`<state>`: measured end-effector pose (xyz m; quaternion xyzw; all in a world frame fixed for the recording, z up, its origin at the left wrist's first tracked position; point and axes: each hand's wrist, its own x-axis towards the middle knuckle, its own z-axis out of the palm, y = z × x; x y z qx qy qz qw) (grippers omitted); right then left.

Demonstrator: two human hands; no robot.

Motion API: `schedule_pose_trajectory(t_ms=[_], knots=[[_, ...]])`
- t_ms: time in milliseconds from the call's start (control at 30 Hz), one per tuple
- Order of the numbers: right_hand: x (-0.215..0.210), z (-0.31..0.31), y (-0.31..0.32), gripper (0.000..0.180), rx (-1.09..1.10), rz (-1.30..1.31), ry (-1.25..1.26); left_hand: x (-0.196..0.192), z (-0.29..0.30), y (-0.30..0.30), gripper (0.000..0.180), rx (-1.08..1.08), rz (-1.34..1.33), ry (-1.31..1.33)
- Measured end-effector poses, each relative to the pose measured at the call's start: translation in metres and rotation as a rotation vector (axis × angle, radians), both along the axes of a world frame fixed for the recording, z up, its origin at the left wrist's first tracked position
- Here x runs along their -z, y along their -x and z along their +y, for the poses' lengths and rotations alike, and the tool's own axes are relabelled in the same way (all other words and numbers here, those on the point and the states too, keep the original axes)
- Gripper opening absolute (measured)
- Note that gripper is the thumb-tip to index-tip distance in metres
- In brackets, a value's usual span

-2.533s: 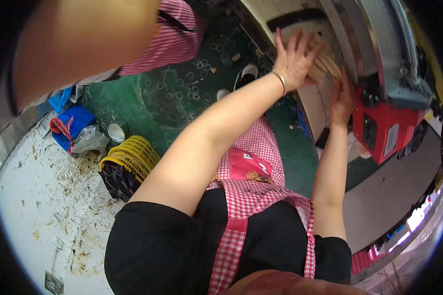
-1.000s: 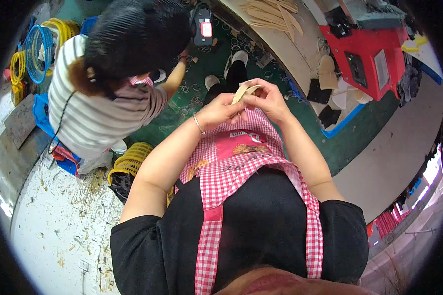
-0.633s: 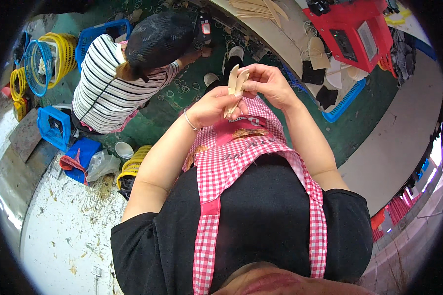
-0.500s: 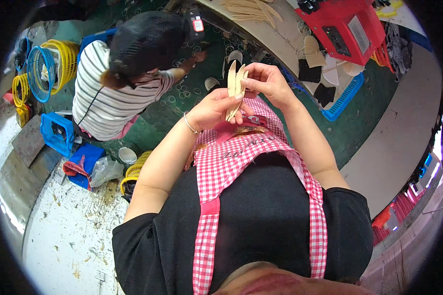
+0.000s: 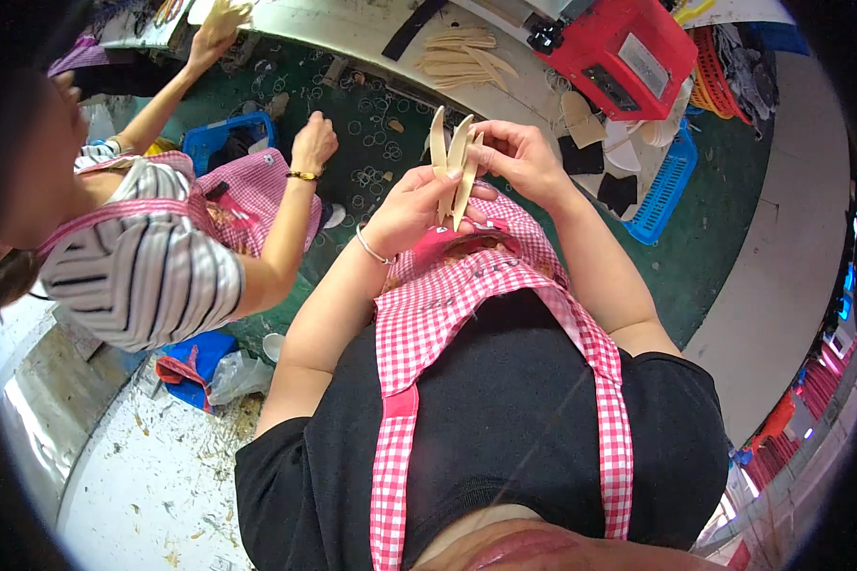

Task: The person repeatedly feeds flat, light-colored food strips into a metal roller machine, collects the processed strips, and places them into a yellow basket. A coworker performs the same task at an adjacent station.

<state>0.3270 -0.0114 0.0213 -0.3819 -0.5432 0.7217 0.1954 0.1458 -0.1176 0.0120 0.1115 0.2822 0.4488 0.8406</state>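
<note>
A small fan of thin, curved, tapered beige strips (image 5: 458, 143) is held upright in front of my apron. My left hand (image 5: 405, 211) is closed around their lower part, thumb across the front. Opposite it, my right hand (image 5: 528, 166) pinches the rightmost strip at its upper end. The strips are spread apart at the tips, and my fingers partly hide them. Beyond my hands, a loose pile of similar beige strips (image 5: 455, 55) lies on the bench (image 5: 352, 27).
A red machine (image 5: 628, 59) stands on the bench at the far right. Near it are black cut pieces (image 5: 581, 155) and a blue basket (image 5: 659, 195). A co-worker in a striped shirt (image 5: 152, 262) is close on my left. Rings litter the green floor (image 5: 290, 105).
The co-worker, earlier bent towards the floor, is now upright and closer to the left edge, one arm stretched to the bench. The strips in my hands have fanned wider. My view has shifted.
</note>
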Motion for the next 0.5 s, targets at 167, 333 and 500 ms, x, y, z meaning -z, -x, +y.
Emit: schedule_pose_trajectory(t_ms=[167,333,500], knots=[[-0.013,0.032,0.017,0.018,-0.056,-0.072,-0.09,-0.014,0.032,0.019,0.041,-0.013,0.091,-0.009],[-0.027,0.073,0.035,0.013,0.008,-0.162,-0.202,-0.026,0.082,0.031,0.037,-0.055,0.4,-0.091],[-0.032,0.094,0.039,0.01,0.087,-0.164,-0.058,-0.018,0.124,0.039,0.029,0.216,0.973,-0.45]])
